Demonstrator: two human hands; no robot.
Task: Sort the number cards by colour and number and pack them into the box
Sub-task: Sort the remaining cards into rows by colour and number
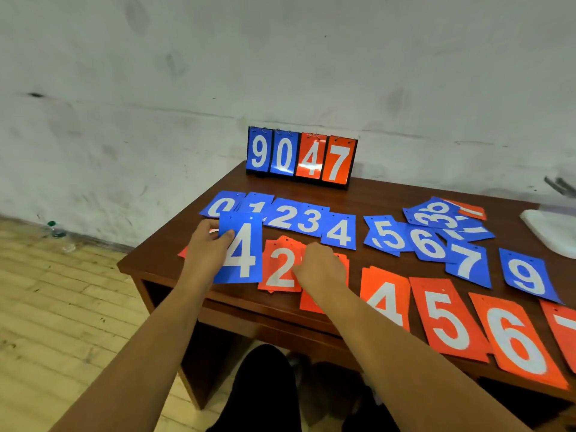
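– Orange piles lie farthest out from the scoreboard (300,157), along the table (358,194) edge nearest us. They are orange 4 (386,304), orange 5 (445,319) and orange 6 (514,341), running off to the scoreboard's right.
– And the hands?
– A little closer to the scoreboard, in front of it and to its left. The left hand (207,249) grips a blue 4 card (244,260) by its upper left corner, thumb on the face, with the card lifted off the table. The right hand (318,268) lies knuckles-up on the orange 2 pile (279,269). Its fingertips are hidden, so I cannot tell whether it pinches a card or only rests there.
– Where should that 4 go?
– I'd judge the blue 4 pile (339,232), closer again to the scoreboard, just in front of it and slightly right.
– What could spoil it?
– The cards look slick and the piles overlap. The left arm would have to cross above the right hand, and a brushing wrist could fan the orange 2 pile into its neighbours. The blue 4 pile also touches the 3 beside it, so a dropped card might slide and straddle both.
– Anything else?
– The loose blue heap (442,216), right of the scoreboard, is unsorted, with an orange card mixed in. I see no certain box, but a white thing (548,229) far right of the scoreboard may be it.
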